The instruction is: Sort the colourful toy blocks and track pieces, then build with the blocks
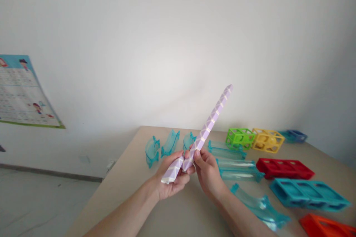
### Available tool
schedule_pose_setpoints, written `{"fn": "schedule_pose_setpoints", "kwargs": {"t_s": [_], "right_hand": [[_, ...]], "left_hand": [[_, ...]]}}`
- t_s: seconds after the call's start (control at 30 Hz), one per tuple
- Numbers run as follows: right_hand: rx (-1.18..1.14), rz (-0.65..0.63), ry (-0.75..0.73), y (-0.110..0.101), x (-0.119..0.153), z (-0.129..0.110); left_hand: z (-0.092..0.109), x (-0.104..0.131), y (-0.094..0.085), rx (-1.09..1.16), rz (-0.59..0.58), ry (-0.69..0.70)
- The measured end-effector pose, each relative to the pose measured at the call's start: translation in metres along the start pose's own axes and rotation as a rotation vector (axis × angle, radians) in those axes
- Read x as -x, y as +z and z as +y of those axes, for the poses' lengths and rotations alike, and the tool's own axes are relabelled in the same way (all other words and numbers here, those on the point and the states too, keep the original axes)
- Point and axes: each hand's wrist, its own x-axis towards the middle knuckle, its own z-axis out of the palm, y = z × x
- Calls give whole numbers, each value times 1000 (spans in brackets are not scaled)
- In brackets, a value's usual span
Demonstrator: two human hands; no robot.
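Lilac segmented stick [207,129], pale slanting bands, one sharp bend

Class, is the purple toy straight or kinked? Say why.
Kinked. The toy shows a notch between its short part, in the left hand, and its long part, at the right hand.

I note the left hand [174,181] and right hand [208,172] both bare, the forearms [130,207] likewise uncovered, tapering toward the wrists [159,189].
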Motion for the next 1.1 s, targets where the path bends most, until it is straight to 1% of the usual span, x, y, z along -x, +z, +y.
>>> {"fn": "schedule_pose_setpoints", "kwargs": {"t_s": [0.07,0.2,0.3,0.43,0.6,0.73,0.8,0.93,1.0,1.1], "right_hand": [[32,-16,-18,-2,-1,2],[105,-73,-58,-5,-1,3],[188,-137,-86,-6,0,2],[292,-158,-113,-4,3,-1],[366,-134,-158,1,5,-3],[418,-113,-189,0,5,-1],[477,-78,-218,-3,5,0],[612,-45,-286,-6,4,0],[662,-53,-307,-5,5,-2],[689,-63,-312,-2,7,-5]], "left_hand": [[1,0,1,-5,52,-15],[4,1,3,-61,101,-76],[6,1,3,-106,185,-120],[6,-3,6,-67,274,-137],[4,-5,14,-81,417,-116],[4,-5,17,-124,447,-93],[1,-6,16,-168,463,-57],[-5,-7,19,-311,550,65],[-7,-7,21,-365,565,115],[-8,-6,22,-384,530,134]]}}
